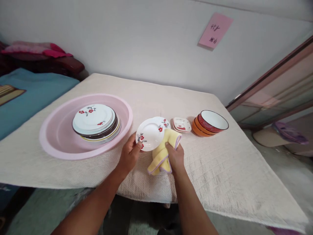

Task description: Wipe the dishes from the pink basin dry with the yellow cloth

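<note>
My left hand (131, 153) grips the near rim of a small white plate with red flowers (149, 133), held tilted above the table. My right hand (175, 156) is closed on a folded yellow cloth with a purple edge (163, 153), pressed against the plate's right side. Just behind the held plate lies another small flowered plate (164, 122), flat on the cream tablecloth (220, 169).
A pink basin (56, 137) at the left holds a stack of flowered plates (96, 123). To the right sit small square dishes (182, 124) and stacked orange and red bowls (210, 123). A wall with a pink note (215, 31) stands behind; a blue bed (31, 94) lies left.
</note>
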Demonstrator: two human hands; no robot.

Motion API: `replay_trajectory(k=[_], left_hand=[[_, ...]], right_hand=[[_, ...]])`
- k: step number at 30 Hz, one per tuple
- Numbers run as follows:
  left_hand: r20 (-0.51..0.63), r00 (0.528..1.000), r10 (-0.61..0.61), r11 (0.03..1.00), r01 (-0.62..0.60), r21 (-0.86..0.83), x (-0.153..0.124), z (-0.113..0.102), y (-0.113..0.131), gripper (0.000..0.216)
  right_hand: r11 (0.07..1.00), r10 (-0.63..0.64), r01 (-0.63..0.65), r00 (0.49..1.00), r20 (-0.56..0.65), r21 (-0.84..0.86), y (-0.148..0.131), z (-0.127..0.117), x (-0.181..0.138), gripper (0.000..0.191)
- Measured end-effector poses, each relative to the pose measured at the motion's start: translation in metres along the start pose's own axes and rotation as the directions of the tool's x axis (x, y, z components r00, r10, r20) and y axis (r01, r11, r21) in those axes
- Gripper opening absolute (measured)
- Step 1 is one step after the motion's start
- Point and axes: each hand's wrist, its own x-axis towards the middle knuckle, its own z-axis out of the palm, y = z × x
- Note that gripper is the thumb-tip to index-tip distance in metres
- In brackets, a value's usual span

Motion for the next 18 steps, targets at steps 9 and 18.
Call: replay_trajectory(k=[9,18], left_hand=[[0.066,0.994,-0.091,0.993,0.086,0.076,0.000,0.005,-0.007,0.040],[0.077,0.995,-0.062,0.989,0.051,0.136,-0.001,0.004,-0.006,0.038]], right_hand=[[0.992,0.028,-0.018,0.996,-0.080,0.126,-0.003,0.005,-0.001,0.035],[0.981,-0.048,0.074,0.988,-0.146,0.179,-0.010,0.000,0.002,0.037]])
